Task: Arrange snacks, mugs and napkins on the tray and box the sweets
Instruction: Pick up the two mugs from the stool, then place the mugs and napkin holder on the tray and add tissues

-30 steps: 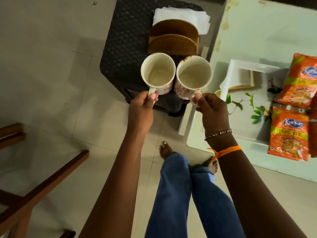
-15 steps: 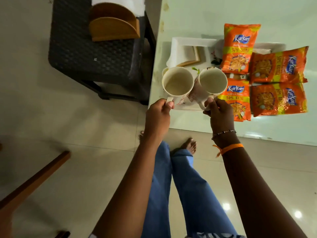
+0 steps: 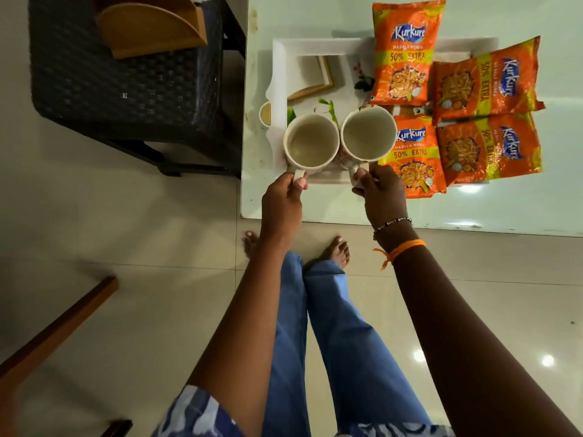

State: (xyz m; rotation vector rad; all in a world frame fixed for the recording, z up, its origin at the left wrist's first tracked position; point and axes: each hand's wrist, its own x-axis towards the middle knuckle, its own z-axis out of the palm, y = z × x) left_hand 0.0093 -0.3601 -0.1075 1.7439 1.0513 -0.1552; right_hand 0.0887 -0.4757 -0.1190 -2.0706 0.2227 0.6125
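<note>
Your left hand (image 3: 282, 200) pinches the handle of the left mug (image 3: 310, 144), and your right hand (image 3: 380, 192) grips the handle of the right mug (image 3: 368, 134). Both mugs are upright, open mouths up, and look empty. They sit side by side with rims touching or nearly so, over the near left corner of the white tray (image 3: 279, 67); you cannot tell whether their bases rest on it or are just above it.

On the tray's left part behind the mugs lies a folded napkin (image 3: 310, 77), with a leaf print on the tray floor between. Four orange snack packets fill the tray's right side: one upright at the back (image 3: 405, 55), one just below it (image 3: 416, 159) beside the right mug, and two turned sideways further right (image 3: 485, 80) (image 3: 487, 148), overlapping the tray's edge.

The tray rests on a pale table (image 3: 504, 209). To the left of the table stands a dark woven stool (image 3: 120, 77) carrying a wooden napkin holder (image 3: 151, 29). Your bare feet stand on the tiled floor (image 3: 126, 231) below.
</note>
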